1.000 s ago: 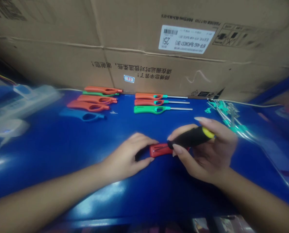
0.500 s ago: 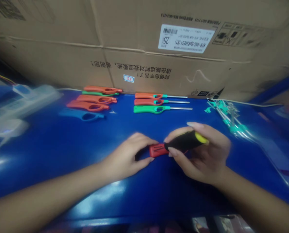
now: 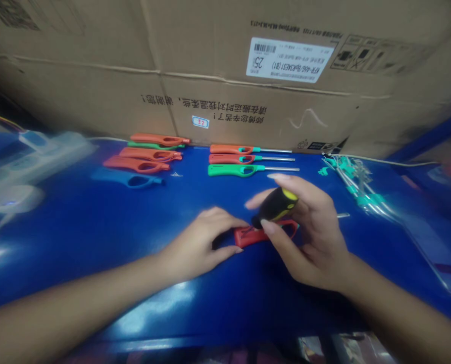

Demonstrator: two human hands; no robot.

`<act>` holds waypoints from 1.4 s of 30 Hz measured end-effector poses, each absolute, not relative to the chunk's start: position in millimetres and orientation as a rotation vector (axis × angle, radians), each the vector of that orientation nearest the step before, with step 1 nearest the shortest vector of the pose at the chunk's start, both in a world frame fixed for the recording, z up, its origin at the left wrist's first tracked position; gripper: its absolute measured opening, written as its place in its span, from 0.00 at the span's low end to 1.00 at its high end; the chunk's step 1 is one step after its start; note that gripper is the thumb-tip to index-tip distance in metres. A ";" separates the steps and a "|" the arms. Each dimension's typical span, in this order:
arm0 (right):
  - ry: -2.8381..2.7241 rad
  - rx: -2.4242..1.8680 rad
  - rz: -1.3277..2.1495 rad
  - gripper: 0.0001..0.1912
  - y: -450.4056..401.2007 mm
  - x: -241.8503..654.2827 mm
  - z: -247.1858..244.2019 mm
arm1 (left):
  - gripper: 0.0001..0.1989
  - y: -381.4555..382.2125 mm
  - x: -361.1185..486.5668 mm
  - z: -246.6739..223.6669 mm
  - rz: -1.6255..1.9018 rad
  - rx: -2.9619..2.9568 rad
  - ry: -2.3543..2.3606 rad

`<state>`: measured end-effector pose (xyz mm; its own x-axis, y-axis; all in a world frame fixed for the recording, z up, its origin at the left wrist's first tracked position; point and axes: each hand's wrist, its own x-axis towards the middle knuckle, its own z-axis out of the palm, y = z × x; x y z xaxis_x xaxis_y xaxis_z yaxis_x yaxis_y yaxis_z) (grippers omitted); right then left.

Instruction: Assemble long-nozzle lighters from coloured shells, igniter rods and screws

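1. Left hand [image 3: 204,245]: thumb and forefinger pinching the butt of one red utility lighter [image 3: 252,239], at the middle of the blue counter [image 3: 96,222].
2. Right hand [image 3: 319,230]: gripping one black-and-yellow screwdriver [image 3: 273,208], handle now steeper and further left than half a second ago; apparently driver work on the casing continues.
3. Nozzled lighters [image 3: 225,170], three: beyond the hands, blue surface between.
4. Lighter handles [image 3: 121,164], five: rear left.
5. Metal tubes [image 3: 374,203]: right, narrowing that side.
6. Carton [image 3: 210,50]: bounds the rear.

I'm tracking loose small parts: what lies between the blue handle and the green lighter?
In the head view, a few thin, pale pieces lie between the blue handle and green lighter.
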<state>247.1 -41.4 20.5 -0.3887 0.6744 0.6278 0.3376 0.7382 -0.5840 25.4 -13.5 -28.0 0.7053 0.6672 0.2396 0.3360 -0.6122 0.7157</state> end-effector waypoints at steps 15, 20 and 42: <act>-2.125 -0.840 0.029 0.25 -30.4 250.5 43.0 | 0.17 -14.7 33.5 -25.5 0.610 2.327 0.793; -2.244 -0.840 -0.174 0.20 -20.4 260.6 51.4 | 0.16 -16.3 40.7 -24.7 0.585 2.445 0.819; -2.136 -0.731 0.000 0.18 -19.6 278.2 47.6 | 0.16 -7.1 60.5 -25.7 0.559 2.424 0.710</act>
